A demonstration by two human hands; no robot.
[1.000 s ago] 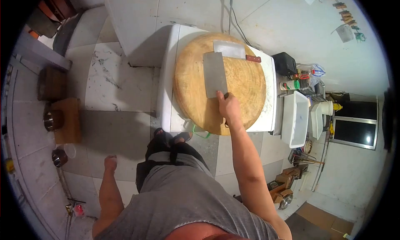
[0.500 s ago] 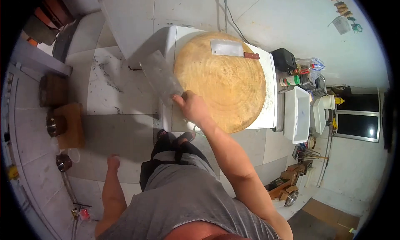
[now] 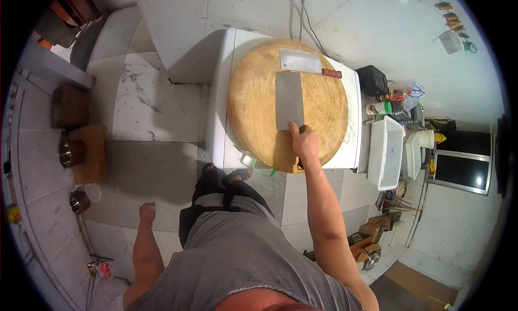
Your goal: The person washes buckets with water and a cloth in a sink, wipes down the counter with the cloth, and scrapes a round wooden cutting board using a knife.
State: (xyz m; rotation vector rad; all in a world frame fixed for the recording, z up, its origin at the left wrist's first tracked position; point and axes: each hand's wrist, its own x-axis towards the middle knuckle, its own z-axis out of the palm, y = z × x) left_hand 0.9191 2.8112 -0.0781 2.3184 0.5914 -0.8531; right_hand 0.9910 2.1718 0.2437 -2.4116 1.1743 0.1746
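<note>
My right hand (image 3: pixel 305 146) grips the handle of a large grey cleaver (image 3: pixel 290 100). Its broad blade lies over the round wooden chopping block (image 3: pixel 253 106), the tip pointing to the far side; whether it touches the wood I cannot tell. A second cleaver (image 3: pixel 300 61), with a red-brown handle, rests flat across the far part of the block, just beyond the first blade. My left hand (image 3: pixel 147 212) hangs out to the left over the floor, away from the block. Its fingers are curled closed, and nothing shows in them.
The block stands on a white table (image 3: pixel 222 100) against a wall. To its right are a white plastic tub (image 3: pixel 386 152), a black box (image 3: pixel 372 80) and a green-lidded container (image 3: pixel 379 108). A wooden stool (image 3: pixel 91 154) and metal pots stand on the left.
My right hand has moved right with the large cleaver, from beyond the block's left edge to over its middle. The blade has turned to point straight away. The left hand has barely moved.
</note>
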